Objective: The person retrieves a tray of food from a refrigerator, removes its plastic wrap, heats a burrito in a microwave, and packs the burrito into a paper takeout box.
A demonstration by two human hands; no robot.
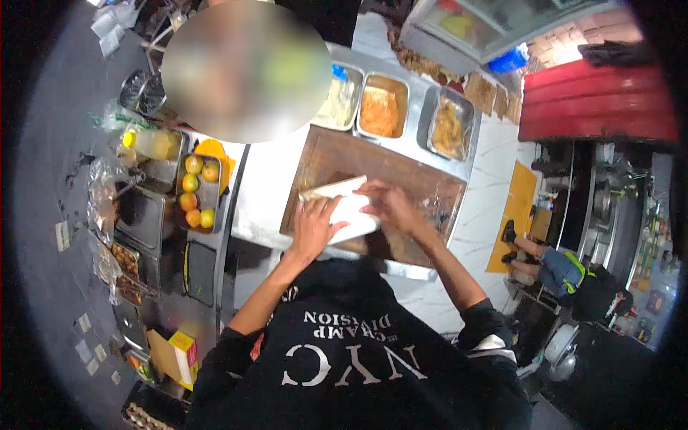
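A white folded packet [352, 217], which looks like paper, lies at an angle over the brown wooden board [423, 179]. A pale, straight edge sticks up along its far side. My left hand [313, 226] grips its left side, the thumb across the top and the fingers over the far edge. At the far right corner my right hand [389, 203] has its fingers curled onto the packet. What is inside it, if anything, does not show.
Beyond the board stand metal trays: one of shredded white food [337, 102], one of orange shreds [380, 111], one of brown food [450, 125]. To the left are a tray of tomatoes [190, 201] and a yellow-capped bottle [154, 143]. A person [562, 276] sits at right.
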